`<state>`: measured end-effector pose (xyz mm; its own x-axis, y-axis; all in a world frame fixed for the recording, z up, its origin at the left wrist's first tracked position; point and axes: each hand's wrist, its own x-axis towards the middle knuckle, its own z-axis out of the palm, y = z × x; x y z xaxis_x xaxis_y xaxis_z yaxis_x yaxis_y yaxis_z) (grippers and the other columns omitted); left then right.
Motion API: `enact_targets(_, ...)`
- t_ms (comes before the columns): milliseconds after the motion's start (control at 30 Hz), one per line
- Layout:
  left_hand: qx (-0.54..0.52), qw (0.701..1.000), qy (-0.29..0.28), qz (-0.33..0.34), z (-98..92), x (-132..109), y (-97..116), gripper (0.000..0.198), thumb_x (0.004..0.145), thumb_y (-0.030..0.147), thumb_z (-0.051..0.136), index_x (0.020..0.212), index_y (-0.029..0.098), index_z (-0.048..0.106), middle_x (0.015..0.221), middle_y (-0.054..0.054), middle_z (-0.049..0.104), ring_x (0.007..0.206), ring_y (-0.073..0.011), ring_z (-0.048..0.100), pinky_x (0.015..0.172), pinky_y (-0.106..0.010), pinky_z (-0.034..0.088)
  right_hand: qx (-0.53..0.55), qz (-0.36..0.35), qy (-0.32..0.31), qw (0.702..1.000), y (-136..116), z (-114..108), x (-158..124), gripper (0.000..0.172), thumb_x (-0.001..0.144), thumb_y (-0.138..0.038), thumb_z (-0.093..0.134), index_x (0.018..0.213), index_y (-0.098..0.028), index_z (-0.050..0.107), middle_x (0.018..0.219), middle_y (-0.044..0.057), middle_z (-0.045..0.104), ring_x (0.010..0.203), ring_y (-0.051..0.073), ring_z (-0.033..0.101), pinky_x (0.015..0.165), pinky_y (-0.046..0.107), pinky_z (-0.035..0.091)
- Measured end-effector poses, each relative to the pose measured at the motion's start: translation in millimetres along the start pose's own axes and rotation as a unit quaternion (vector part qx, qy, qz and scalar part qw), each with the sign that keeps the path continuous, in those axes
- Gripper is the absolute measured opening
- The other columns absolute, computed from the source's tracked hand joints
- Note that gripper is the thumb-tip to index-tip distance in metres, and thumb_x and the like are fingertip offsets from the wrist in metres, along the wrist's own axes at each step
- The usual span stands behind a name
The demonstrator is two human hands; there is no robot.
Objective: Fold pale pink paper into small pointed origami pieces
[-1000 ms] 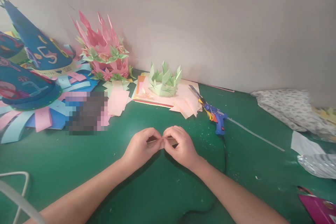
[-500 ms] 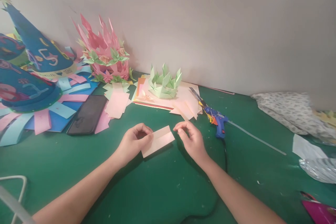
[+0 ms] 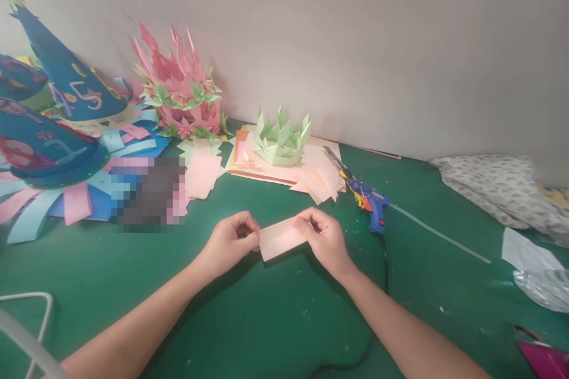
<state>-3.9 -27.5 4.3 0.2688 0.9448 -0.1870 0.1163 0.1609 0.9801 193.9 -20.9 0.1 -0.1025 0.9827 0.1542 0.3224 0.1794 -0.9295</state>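
A small pale pink paper rectangle [image 3: 280, 241] is held just above the green table between my two hands. My left hand [image 3: 235, 234] pinches its left edge, thumb in front. My right hand [image 3: 322, 237] grips the upper right end, with the thumb lying over the paper's face. Beyond my hands, a light green folded-paper crown [image 3: 282, 145] stands on a stack of coloured paper sheets [image 3: 267, 174]. Loose pale pink slips [image 3: 313, 185] lie at the stack's front right.
A blue glue gun [image 3: 376, 207] with a glue stick and cord lies right of my hands. Pink paper crowns [image 3: 182, 83] and blue cone hats [image 3: 71, 71] stand at the left. More pink slips [image 3: 202, 176] lie between. A patterned cloth [image 3: 484, 186] lies at the right.
My right hand, which was apart from the paper, has moved in and taken its right end. The paper has shifted slightly right, and my left hand now holds nearer its edge.
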Motion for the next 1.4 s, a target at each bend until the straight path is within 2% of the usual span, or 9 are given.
enact_targets(233,-0.003,0.999,0.034,-0.017,-9.9,3,0,0.007,0.067,0.015,0.054,0.064,0.017,0.048,0.072,0.001,0.06,0.057,-0.0101,0.058,0.058,-0.025,0.047,0.011,0.009,0.032,0.999,0,-2,1,0.023,0.08,-0.033,0.056,0.063,-0.017,0.053,0.059,-0.003,0.046,0.056,0.01,0.042,0.053,0.022,0.035)
enact_targets(367,-0.1,0.992,0.07,-0.018,-12.1,4,7,0.009,0.074,0.022,0.052,0.068,0.017,0.047,0.078,-0.001,0.061,0.069,-0.013,0.062,0.07,-0.031,0.05,0.012,0.023,0.019,0.999,-1,-3,1,0.022,0.079,-0.035,0.057,0.065,-0.017,0.057,0.058,-0.003,0.048,0.055,0.01,0.043,0.053,0.022,0.036)
enact_targets(500,-0.108,0.992,-0.065,-0.014,2.1,0,9,0.029,0.073,0.027,0.062,0.097,0.018,0.049,0.092,-0.005,0.063,0.082,-0.0155,0.061,0.075,-0.031,0.048,0.021,0.013,-0.104,0.994,-3,5,-4,0.014,0.078,-0.033,0.059,0.078,-0.018,0.06,0.069,-0.001,0.057,0.062,0.011,0.051,0.057,0.022,0.04)
enact_targets(567,-0.086,0.987,-0.133,-0.021,10.8,-3,8,0.04,0.071,0.026,0.064,0.107,0.018,0.047,0.088,-0.004,0.063,0.08,-0.0162,0.06,0.071,-0.029,0.048,0.03,0.002,-0.127,0.991,-2,9,-6,0.021,0.078,-0.033,0.06,0.095,-0.021,0.056,0.066,-0.003,0.055,0.059,0.011,0.051,0.055,0.022,0.04)
enact_targets(600,-0.077,0.987,-0.134,-0.032,14.2,-4,7,0.043,0.071,0.026,0.065,0.109,0.018,0.047,0.086,-0.004,0.063,0.077,-0.0162,0.06,0.068,-0.028,0.048,0.031,-0.013,-0.119,0.992,0,10,-6,0.027,0.079,-0.033,0.059,0.103,-0.021,0.052,0.067,-0.003,0.055,0.059,0.011,0.051,0.056,0.022,0.041)
enact_targets(767,-0.165,0.983,-0.039,-0.068,18.0,-4,5,0.047,0.072,0.03,0.065,0.113,0.021,0.043,0.09,-0.002,0.059,0.077,-0.0141,0.058,0.064,-0.025,0.048,-0.027,-0.105,-0.017,0.994,4,7,-3,0.025,0.089,-0.022,0.041,0.114,-0.023,0.044,0.082,0.003,0.056,0.077,0.015,0.055,0.074,0.029,0.045)
enact_targets(867,-0.212,0.975,0.006,-0.066,15.4,-2,5,0.041,0.072,0.03,0.066,0.106,0.019,0.047,0.092,-0.003,0.059,0.081,-0.0139,0.057,0.068,-0.024,0.047,-0.081,-0.153,-0.084,0.981,2,5,-4,0.027,0.087,-0.013,0.04,0.108,-0.025,0.051,0.082,0.002,0.058,0.078,0.016,0.054,0.074,0.03,0.045)
enact_targets(1000,-0.245,0.966,-0.005,-0.084,12.7,-1,5,0.03,0.073,0.032,0.066,0.093,0.015,0.051,0.085,-0.003,0.061,0.075,-0.0137,0.058,0.066,-0.025,0.047,-0.102,-0.22,-0.181,0.953,-2,7,-6,0.038,0.081,-0.004,0.042,0.107,-0.028,0.056,0.091,0.002,0.061,0.083,0.017,0.053,0.075,0.032,0.044)
enact_targets(1400,-0.213,0.973,-0.021,-0.082,13.0,-5,9,0.025,0.068,0.032,0.07,0.084,0.015,0.061,0.076,-0.001,0.064,0.067,-0.011,0.057,0.061,-0.021,0.045,-0.088,-0.273,-0.194,0.938,5,5,-5,0.028,0.085,-0.01,0.048,0.099,-0.03,0.064,0.087,0.0,0.066,0.076,0.014,0.055,0.071,0.031,0.042)
